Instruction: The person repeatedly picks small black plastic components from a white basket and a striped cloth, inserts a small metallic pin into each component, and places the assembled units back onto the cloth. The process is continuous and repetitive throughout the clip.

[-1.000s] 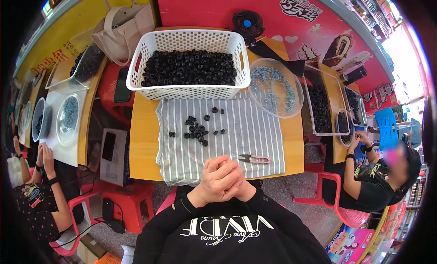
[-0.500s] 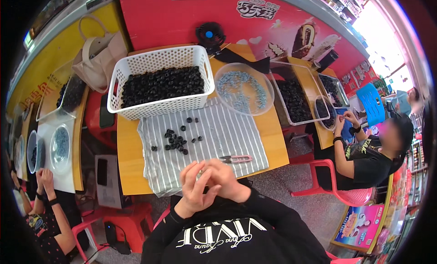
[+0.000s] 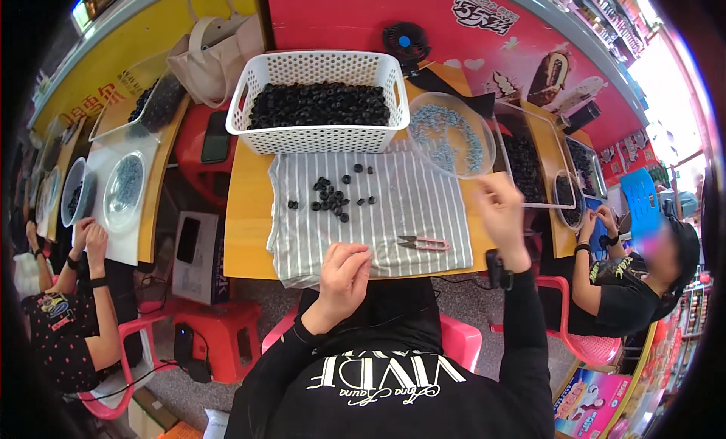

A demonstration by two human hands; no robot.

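My left hand hovers over the front edge of the grey striped cloth, its fingers curled with nothing visible in them. My right hand is raised at the cloth's right edge, just below a clear round bowl of pale blue pieces; it is blurred and its grip is unclear. Several small black rings lie loose in the middle of the cloth. Small scissors lie on the cloth between my hands. A white mesh basket full of black rings stands behind the cloth.
A black fan and a beige bag sit at the back. Clear trays of black pieces lie to the right, where a seated person works. Another person sits at the left by round bowls. A red stool stands below the table.
My hands were clasped together in front of my chest. They have parted: the right hand swung out to the right toward the clear bowl, the left stayed near the cloth's front edge.
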